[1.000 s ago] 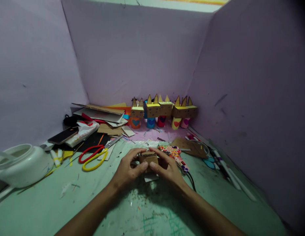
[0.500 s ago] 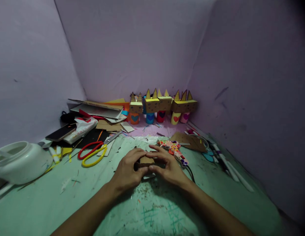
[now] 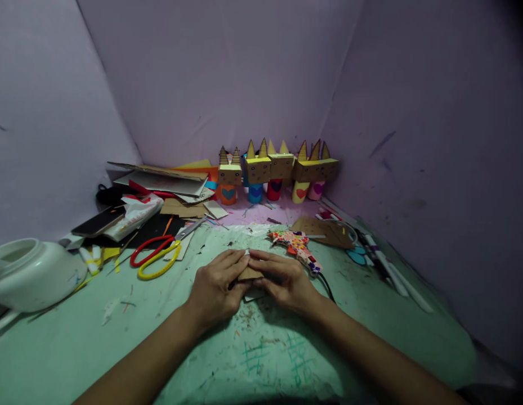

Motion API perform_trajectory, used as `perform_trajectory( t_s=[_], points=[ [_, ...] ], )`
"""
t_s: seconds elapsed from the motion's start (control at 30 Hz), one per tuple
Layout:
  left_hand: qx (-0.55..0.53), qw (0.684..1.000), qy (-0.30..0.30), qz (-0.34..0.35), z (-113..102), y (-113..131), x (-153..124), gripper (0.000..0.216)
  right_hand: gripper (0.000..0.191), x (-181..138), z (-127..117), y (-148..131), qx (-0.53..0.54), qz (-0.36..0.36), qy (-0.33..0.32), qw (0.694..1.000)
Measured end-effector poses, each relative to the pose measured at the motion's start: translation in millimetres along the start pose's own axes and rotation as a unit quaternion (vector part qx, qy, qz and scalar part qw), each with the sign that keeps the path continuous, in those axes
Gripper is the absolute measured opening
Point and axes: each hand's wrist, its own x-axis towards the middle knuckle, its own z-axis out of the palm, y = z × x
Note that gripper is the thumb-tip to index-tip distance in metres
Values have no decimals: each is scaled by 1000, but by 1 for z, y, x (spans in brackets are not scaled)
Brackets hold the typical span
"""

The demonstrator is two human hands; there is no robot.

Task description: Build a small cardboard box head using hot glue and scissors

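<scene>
A small folded piece of brown cardboard is between my two hands, over the middle of the green table. My left hand grips its left side, with the thumb at the near edge and the fingers along the far side. From the right, my right hand holds it the same way, fingertips almost meeting the left ones. Much of the cardboard is hidden by the fingers. A pale flat scrap shows under the hands. Just beyond my right hand lies a glue gun covered in a flowery pattern.
Scissors with red and yellow handles lie at the left, near a white pot. Behind them is a pile of cardboard and paper. Cardboard figures with horns stand along the back wall. Pens and white sticks lie at the right.
My fingers have closed in around the cardboard, and its flat face now tilts toward me. The whole view has shifted slightly.
</scene>
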Motion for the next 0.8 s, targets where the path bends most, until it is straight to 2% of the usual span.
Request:
perform_trajectory(
  t_s=[0.17, 0.3, 0.4, 0.5, 0.63, 0.7, 0.8],
  points=[
    [56, 998, -23, 14, 0, -1, -1, 40, 35, -1, 1, 1, -21, -40, -2, 999],
    [60, 998, -29, 23, 0, -1, -2, 40, 34, -2, 1, 0, -32, -46, -6, 998],
    [6, 1000, -13, -4, 0, 1, -1, 40, 33, -2, 1, 0, -30, -22, -13, 999],
    [-97, 991, 27, -85, -3, 6, 4, 36, 44, 0, -1, 0, 17, 35, 1, 999],
    [-238, 939, 56, -241, -12, 12, 13, 40, 74, 6, -4, -3, 164, 132, 10, 978],
    [-310, 902, 53, -295, -16, 12, 15, 47, 83, 7, -6, -6, 210, 134, -11, 968],
    [-401, 854, 42, -328, -18, 12, 16, 51, 95, 7, -8, -10, 234, 126, -52, 963]
  ],
)
